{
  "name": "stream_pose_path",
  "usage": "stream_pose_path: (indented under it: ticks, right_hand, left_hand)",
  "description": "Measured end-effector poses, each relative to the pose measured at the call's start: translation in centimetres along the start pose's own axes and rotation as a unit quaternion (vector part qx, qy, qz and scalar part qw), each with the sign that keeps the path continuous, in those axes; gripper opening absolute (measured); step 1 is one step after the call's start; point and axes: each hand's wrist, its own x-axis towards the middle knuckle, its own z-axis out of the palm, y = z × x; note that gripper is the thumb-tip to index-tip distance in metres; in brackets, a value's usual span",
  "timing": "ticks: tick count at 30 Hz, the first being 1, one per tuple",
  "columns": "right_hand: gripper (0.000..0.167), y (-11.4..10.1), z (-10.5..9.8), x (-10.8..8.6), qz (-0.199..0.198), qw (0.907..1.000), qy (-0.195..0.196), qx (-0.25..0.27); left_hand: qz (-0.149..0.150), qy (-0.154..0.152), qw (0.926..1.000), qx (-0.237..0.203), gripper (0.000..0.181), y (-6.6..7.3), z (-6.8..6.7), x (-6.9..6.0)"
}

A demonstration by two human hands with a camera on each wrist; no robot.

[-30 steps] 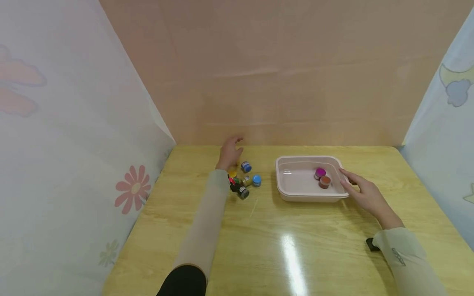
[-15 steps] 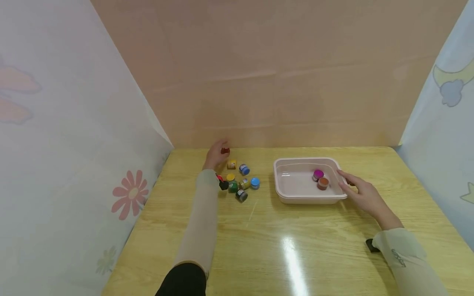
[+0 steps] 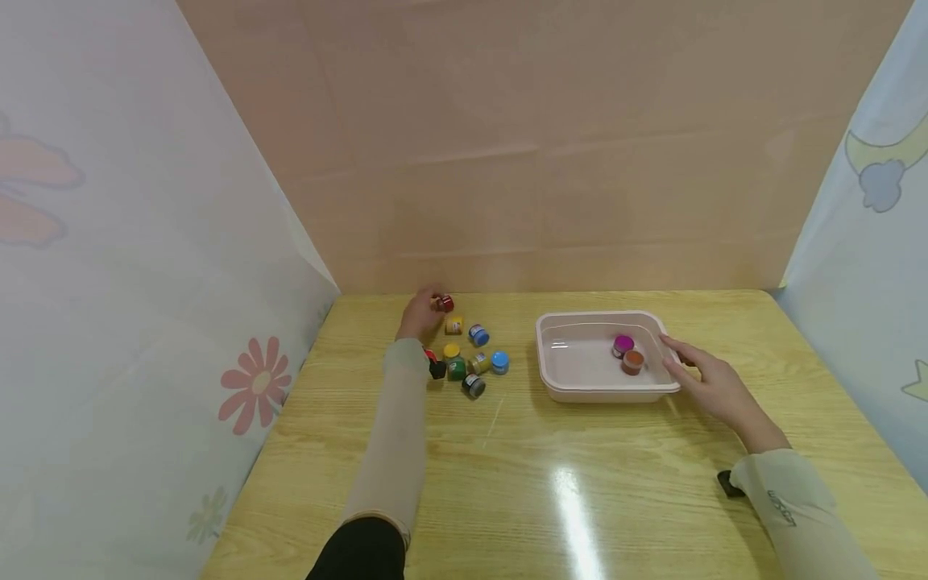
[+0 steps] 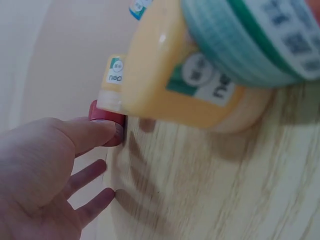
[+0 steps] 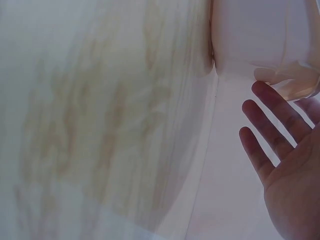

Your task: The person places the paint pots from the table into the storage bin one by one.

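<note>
Head view: left hand (image 3: 420, 316) pinching red jar (image 3: 445, 304), right hand (image 3: 714, 388) at tray (image 3: 616, 389).
We hold the jar near the table's (image 3: 500, 483) back edge; our straight right fingers touch the tray's end, presumably for stability. Inside sit two jars (image 3: 633, 363).

A screened-off booth by its look: a wood-grain table (image 3: 500, 491) with a brown sheet (image 3: 551, 145) behind and pale sheets (image 3: 159, 266) at both sides (the left one shows a pink flower (image 3: 258, 382)).
</note>
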Motion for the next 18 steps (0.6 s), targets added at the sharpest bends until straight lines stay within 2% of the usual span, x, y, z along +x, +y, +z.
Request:
stream_pose_path:
  ticks: [5, 9, 18]
  right_hand:
    - [0.057, 0.12, 0.11, 0.16, -0.002, 1.0, 0.003, -0.001]
    - [0.057, 0.04, 0.22, 0.38, -0.005, 1.0, 0.004, 0.001]
    - [0.056, -0.24, 0.02, 0.59, -0.002, 1.0, 0.001, 0.001]
  left_hand:
    - [-0.004, 0.003, 0.9989, 0.046, 0.034, 0.08, 0.34, 0.26]
    - [0.0, 0.009, 0.998, 0.063, 0.03, 0.12, 0.3, 0.21]
    - [0.005, 0.018, 0.9998, 0.005, 0.024, 0.22, 0.0, -0.15]
